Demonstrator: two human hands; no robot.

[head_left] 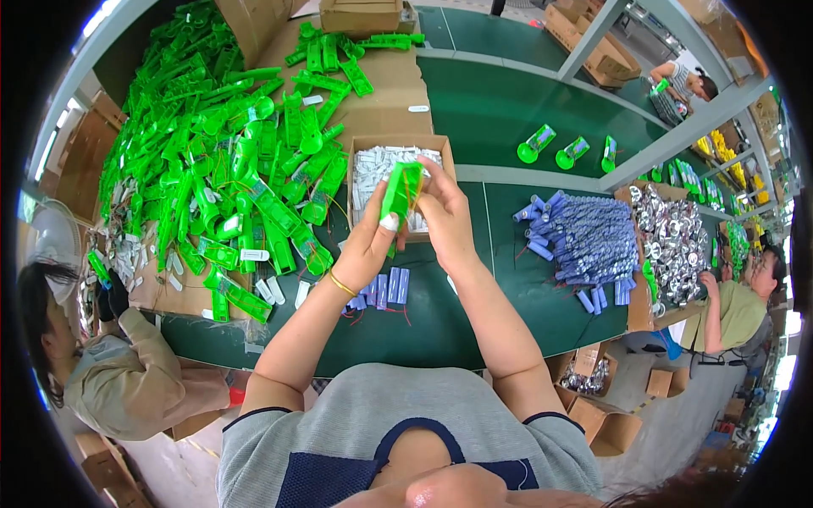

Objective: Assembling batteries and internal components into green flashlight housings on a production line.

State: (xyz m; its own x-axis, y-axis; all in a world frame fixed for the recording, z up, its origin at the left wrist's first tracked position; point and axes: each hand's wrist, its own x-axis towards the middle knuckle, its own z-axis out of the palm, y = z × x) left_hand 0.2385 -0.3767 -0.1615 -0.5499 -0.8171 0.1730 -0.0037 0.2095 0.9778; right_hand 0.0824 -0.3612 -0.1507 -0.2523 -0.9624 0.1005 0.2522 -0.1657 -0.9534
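Note:
A green plastic housing point(400, 193) is held up in front of me, over a cardboard box point(450, 166) of small white parts. My left hand point(366, 244) grips it from the lower left, with the thumb on its near end. On the other side, my right hand point(446, 216) has its fingers closed at the housing's right edge, where yellowish wires show. Some fingertips are hidden behind the housing. Several blue cylindrical battery cells point(391, 286) with red wires lie on the green table point(432, 334) below my hands.
A large heap of green housings point(246, 169) covers cardboard at the left. Stacked blue battery cells point(584, 241) sit at the right, beside a box of shiny silver parts point(673, 241). A person point(118, 356) works at the left; another point(728, 305) reaches in at the right.

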